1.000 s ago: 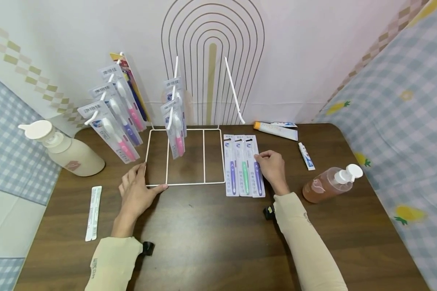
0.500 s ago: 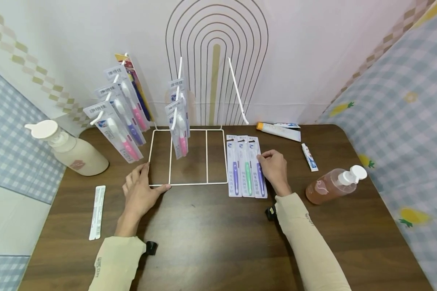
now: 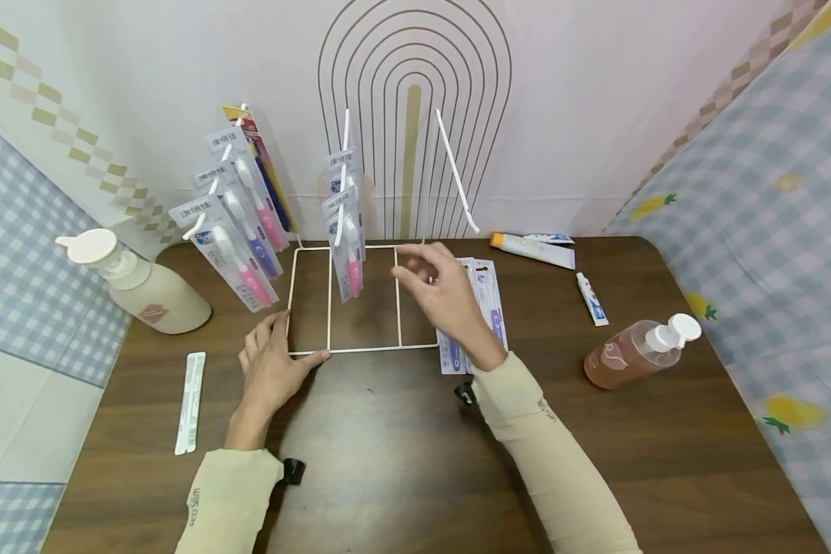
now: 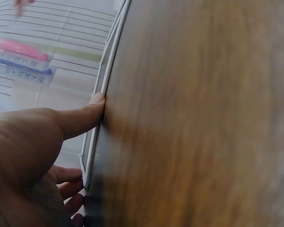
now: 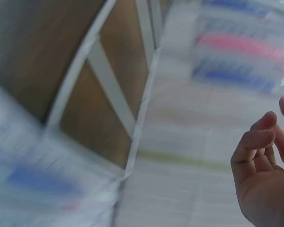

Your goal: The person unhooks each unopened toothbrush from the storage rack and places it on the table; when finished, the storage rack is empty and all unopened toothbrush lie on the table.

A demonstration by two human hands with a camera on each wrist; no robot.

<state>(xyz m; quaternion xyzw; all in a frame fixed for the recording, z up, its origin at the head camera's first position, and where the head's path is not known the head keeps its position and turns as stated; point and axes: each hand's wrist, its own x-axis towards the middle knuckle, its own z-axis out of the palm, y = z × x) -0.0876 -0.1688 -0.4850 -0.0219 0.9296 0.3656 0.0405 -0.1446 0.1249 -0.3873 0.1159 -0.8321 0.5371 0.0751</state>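
A white wire rack [image 3: 363,350] stands at the back middle of the brown table. Toothbrush packs hang on its left hook [image 3: 238,231] and middle hook [image 3: 346,231]; the right hook [image 3: 457,173] is bare. My left hand [image 3: 280,350] rests flat at the rack's front left corner, thumb [image 4: 80,118] against the base wire [image 4: 109,61]. My right hand [image 3: 429,281] hovers above the rack's right section with loosely bent fingers [image 5: 255,146] and holds nothing. Flat toothbrush packs [image 3: 490,296] lie right of the rack, partly hidden by that hand and forearm.
A cream pump bottle [image 3: 145,288] lies at the left and an amber pump bottle [image 3: 630,354] at the right. A large toothpaste tube [image 3: 533,248] and a small tube [image 3: 592,298] lie at the back right. A white strip pack [image 3: 190,402] lies front left.
My right hand has left the flat toothbrush packs, risen and swung left over the rack, holding nothing. The left hand has stayed at the rack's corner.
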